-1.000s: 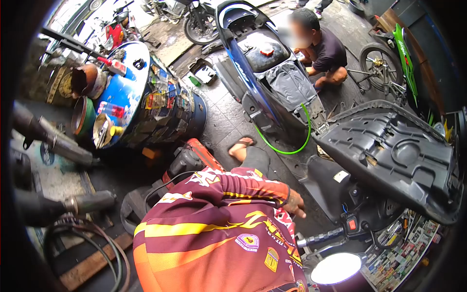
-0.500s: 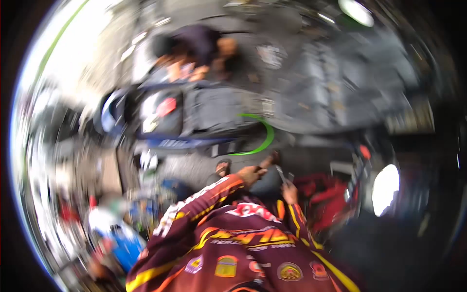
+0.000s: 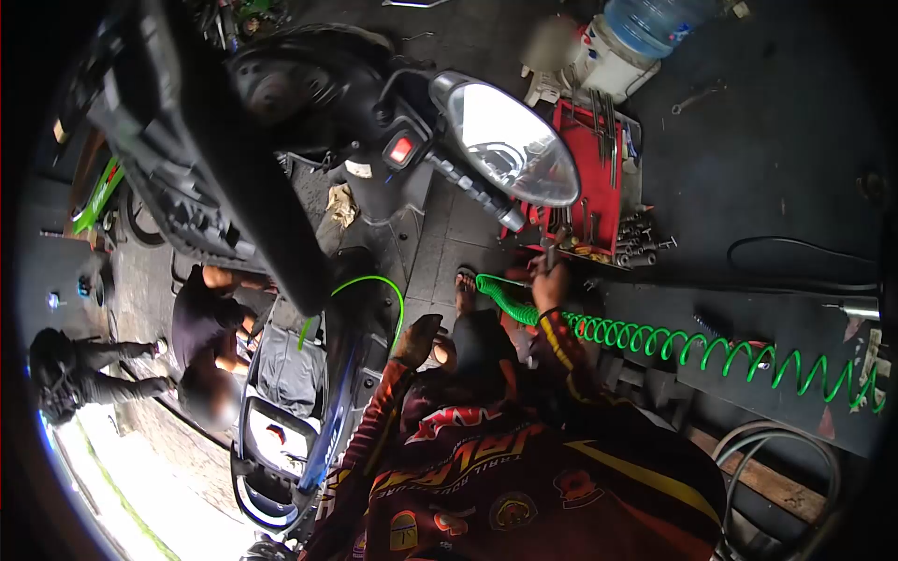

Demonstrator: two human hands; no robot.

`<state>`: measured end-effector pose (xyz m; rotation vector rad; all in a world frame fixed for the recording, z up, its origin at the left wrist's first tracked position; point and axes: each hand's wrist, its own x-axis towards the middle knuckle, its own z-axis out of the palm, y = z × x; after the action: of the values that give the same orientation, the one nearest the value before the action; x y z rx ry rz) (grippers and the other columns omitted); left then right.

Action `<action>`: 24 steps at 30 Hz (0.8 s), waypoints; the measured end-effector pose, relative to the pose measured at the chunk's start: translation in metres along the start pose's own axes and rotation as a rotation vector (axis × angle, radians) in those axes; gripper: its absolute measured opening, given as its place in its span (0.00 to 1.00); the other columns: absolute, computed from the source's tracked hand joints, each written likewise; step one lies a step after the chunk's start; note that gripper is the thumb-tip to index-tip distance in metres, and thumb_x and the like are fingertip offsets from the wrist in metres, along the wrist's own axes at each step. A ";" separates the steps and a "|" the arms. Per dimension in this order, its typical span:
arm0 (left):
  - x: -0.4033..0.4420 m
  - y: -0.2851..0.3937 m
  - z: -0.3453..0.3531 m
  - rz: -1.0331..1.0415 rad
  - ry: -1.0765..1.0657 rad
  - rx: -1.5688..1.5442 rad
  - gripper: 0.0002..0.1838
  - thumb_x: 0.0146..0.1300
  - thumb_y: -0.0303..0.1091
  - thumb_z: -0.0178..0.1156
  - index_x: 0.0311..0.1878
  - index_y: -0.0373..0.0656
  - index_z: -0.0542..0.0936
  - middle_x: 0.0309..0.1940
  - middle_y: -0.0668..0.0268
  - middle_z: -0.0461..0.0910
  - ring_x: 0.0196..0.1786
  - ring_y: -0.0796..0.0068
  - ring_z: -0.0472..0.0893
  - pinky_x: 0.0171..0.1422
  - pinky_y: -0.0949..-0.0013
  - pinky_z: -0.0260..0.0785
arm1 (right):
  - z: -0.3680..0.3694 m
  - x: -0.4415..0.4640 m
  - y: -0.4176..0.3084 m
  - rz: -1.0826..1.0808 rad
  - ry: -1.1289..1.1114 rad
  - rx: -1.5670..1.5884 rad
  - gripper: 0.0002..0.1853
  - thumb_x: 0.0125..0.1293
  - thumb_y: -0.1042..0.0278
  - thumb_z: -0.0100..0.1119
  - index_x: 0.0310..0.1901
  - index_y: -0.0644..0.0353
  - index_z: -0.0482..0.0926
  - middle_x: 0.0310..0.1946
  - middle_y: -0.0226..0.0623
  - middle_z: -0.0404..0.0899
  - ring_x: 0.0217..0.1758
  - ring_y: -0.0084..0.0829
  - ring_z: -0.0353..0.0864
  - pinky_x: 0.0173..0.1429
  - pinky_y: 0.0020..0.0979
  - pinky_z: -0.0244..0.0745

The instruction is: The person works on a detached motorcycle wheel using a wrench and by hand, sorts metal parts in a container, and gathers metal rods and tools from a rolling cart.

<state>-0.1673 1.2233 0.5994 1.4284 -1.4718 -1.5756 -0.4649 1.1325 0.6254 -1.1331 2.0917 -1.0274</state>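
My left hand (image 3: 418, 342) is beside the scooter body (image 3: 341, 397), its fingers loosely stretched and nothing visible in them. Further right, my right hand (image 3: 550, 283) is closed around a slim metal tool (image 3: 549, 246) whose kind I cannot make out. That hand is at the near edge of a red tool tray (image 3: 603, 201), which holds long metal rods and sockets. Above both hands is the scooter's handlebar grip (image 3: 475, 190), with a mirror (image 3: 514, 145) and a red switch (image 3: 401, 149).
A coiled green air hose (image 3: 673, 341) stretches to the right. Behind the tray stands a white bucket (image 3: 613, 64) under a blue water bottle (image 3: 655, 26). A wrench (image 3: 697, 97) lies on the dark floor. Another person (image 3: 208, 327) crouches left of the scooter.
The view has swung round toward the tool tray and handlebar. My right hand has moved to the tray's edge; my left hand is now further from it, near the scooter.
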 end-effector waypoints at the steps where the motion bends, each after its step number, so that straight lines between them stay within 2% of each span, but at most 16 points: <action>1: 0.008 -0.011 -0.001 0.252 0.038 0.303 0.17 0.71 0.38 0.46 0.55 0.38 0.73 0.36 0.57 0.83 0.40 0.62 0.83 0.45 0.64 0.74 | -0.014 0.023 -0.014 0.078 0.026 0.104 0.10 0.61 0.66 0.56 0.40 0.62 0.77 0.26 0.44 0.77 0.29 0.40 0.79 0.34 0.39 0.73; 2: 0.012 0.002 -0.003 0.013 0.061 0.330 0.15 0.67 0.36 0.49 0.52 0.40 0.75 0.40 0.56 0.82 0.44 0.56 0.82 0.47 0.61 0.73 | -0.019 0.059 0.006 0.047 0.037 0.096 0.10 0.60 0.67 0.55 0.41 0.62 0.77 0.27 0.46 0.77 0.29 0.43 0.79 0.35 0.41 0.73; 3: 0.020 0.001 -0.005 0.014 0.061 0.332 0.15 0.67 0.36 0.49 0.52 0.40 0.75 0.40 0.56 0.82 0.44 0.56 0.82 0.47 0.61 0.73 | -0.020 0.101 0.037 0.014 0.047 0.088 0.11 0.59 0.68 0.54 0.43 0.63 0.77 0.28 0.48 0.78 0.30 0.47 0.79 0.35 0.43 0.73; 5: 0.021 -0.013 -0.011 -0.360 0.163 0.415 0.14 0.64 0.37 0.53 0.49 0.43 0.77 0.45 0.55 0.80 0.48 0.54 0.80 0.49 0.59 0.72 | -0.022 0.184 0.096 -0.189 0.160 -0.313 0.13 0.66 0.63 0.53 0.50 0.54 0.74 0.23 0.41 0.78 0.26 0.36 0.80 0.32 0.38 0.73; 7: 0.012 -0.060 -0.020 -0.323 0.450 0.257 0.13 0.60 0.36 0.56 0.46 0.42 0.78 0.44 0.54 0.79 0.48 0.55 0.80 0.50 0.59 0.71 | -0.032 0.233 0.096 -0.170 0.065 -0.547 0.17 0.63 0.60 0.56 0.53 0.53 0.73 0.28 0.45 0.79 0.30 0.48 0.80 0.36 0.43 0.74; 8: 0.003 -0.063 -0.033 -0.159 0.638 0.410 0.13 0.59 0.34 0.55 0.46 0.42 0.78 0.42 0.53 0.79 0.47 0.53 0.79 0.50 0.58 0.70 | -0.032 0.249 0.104 -0.173 0.062 -0.688 0.22 0.60 0.56 0.59 0.55 0.53 0.72 0.33 0.49 0.79 0.35 0.56 0.78 0.40 0.49 0.74; 9: -0.008 -0.069 -0.046 0.001 0.832 0.561 0.13 0.59 0.31 0.54 0.47 0.42 0.78 0.41 0.52 0.78 0.46 0.51 0.78 0.50 0.57 0.70 | -0.038 0.255 0.093 -0.157 -0.042 -0.750 0.26 0.58 0.63 0.57 0.61 0.45 0.67 0.37 0.51 0.79 0.39 0.55 0.78 0.43 0.49 0.75; 10: -0.023 -0.091 -0.070 0.047 0.922 0.662 0.13 0.59 0.31 0.54 0.47 0.41 0.77 0.41 0.51 0.77 0.45 0.49 0.76 0.50 0.55 0.69 | -0.044 0.262 0.080 -0.153 -0.145 -0.813 0.34 0.57 0.70 0.55 0.67 0.37 0.62 0.40 0.53 0.79 0.43 0.54 0.79 0.45 0.50 0.75; 11: -0.042 -0.112 -0.085 0.074 1.015 0.764 0.13 0.58 0.30 0.53 0.47 0.40 0.76 0.41 0.50 0.76 0.44 0.47 0.75 0.51 0.53 0.68 | -0.046 0.266 0.073 -0.115 -0.165 -0.843 0.36 0.59 0.65 0.59 0.68 0.31 0.58 0.41 0.52 0.79 0.44 0.53 0.79 0.46 0.48 0.76; 12: -0.055 -0.099 -0.096 -0.119 1.077 0.727 0.14 0.59 0.30 0.52 0.48 0.39 0.75 0.42 0.50 0.75 0.45 0.46 0.74 0.52 0.52 0.66 | -0.042 0.273 0.081 -0.070 -0.181 -0.862 0.36 0.58 0.62 0.61 0.68 0.31 0.58 0.40 0.52 0.79 0.43 0.52 0.79 0.46 0.48 0.76; 14: -0.071 -0.073 -0.117 -0.287 1.253 0.813 0.14 0.59 0.29 0.51 0.48 0.37 0.74 0.43 0.50 0.74 0.47 0.44 0.72 0.53 0.51 0.64 | -0.042 0.277 0.081 -0.085 -0.224 -0.920 0.39 0.57 0.58 0.64 0.69 0.29 0.56 0.39 0.52 0.79 0.43 0.53 0.80 0.46 0.47 0.76; 15: -0.079 -0.074 -0.125 -0.262 1.354 0.956 0.14 0.59 0.29 0.51 0.48 0.36 0.74 0.43 0.50 0.73 0.48 0.45 0.71 0.54 0.51 0.63 | -0.041 0.277 0.084 -0.157 -0.211 -0.919 0.41 0.57 0.58 0.65 0.69 0.26 0.55 0.38 0.52 0.79 0.42 0.53 0.80 0.45 0.48 0.76; 17: -0.093 -0.074 -0.144 -0.202 1.338 1.012 0.14 0.59 0.29 0.51 0.48 0.36 0.74 0.43 0.49 0.73 0.49 0.45 0.70 0.55 0.51 0.62 | -0.034 0.285 0.090 -0.222 -0.216 -0.930 0.38 0.55 0.58 0.66 0.67 0.29 0.57 0.37 0.52 0.79 0.41 0.52 0.80 0.45 0.47 0.76; 19: -0.101 -0.086 -0.154 -0.289 1.235 0.962 0.15 0.59 0.31 0.52 0.48 0.36 0.74 0.46 0.49 0.72 0.52 0.46 0.69 0.58 0.50 0.61 | -0.029 0.291 0.098 -0.239 -0.226 -0.968 0.36 0.54 0.59 0.66 0.64 0.32 0.60 0.37 0.51 0.80 0.41 0.52 0.80 0.44 0.47 0.76; 23: -0.108 -0.128 -0.152 -0.151 1.239 1.322 0.18 0.59 0.37 0.55 0.50 0.37 0.73 0.51 0.50 0.70 0.54 0.46 0.68 0.60 0.45 0.58 | -0.006 0.302 0.118 -0.246 -0.288 -1.034 0.32 0.51 0.60 0.67 0.58 0.37 0.65 0.35 0.50 0.80 0.40 0.50 0.80 0.43 0.46 0.76; 24: -0.111 -0.129 -0.153 -0.124 1.208 1.110 0.18 0.61 0.36 0.54 0.52 0.37 0.72 0.50 0.49 0.70 0.55 0.46 0.68 0.60 0.45 0.57 | 0.001 0.307 0.126 -0.244 -0.309 -1.056 0.31 0.51 0.60 0.67 0.57 0.39 0.66 0.35 0.50 0.80 0.39 0.49 0.81 0.43 0.46 0.76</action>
<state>0.0386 1.3020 0.5401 2.3728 -1.3668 0.4016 -0.6735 0.9125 0.4899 -1.8963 2.2599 0.2868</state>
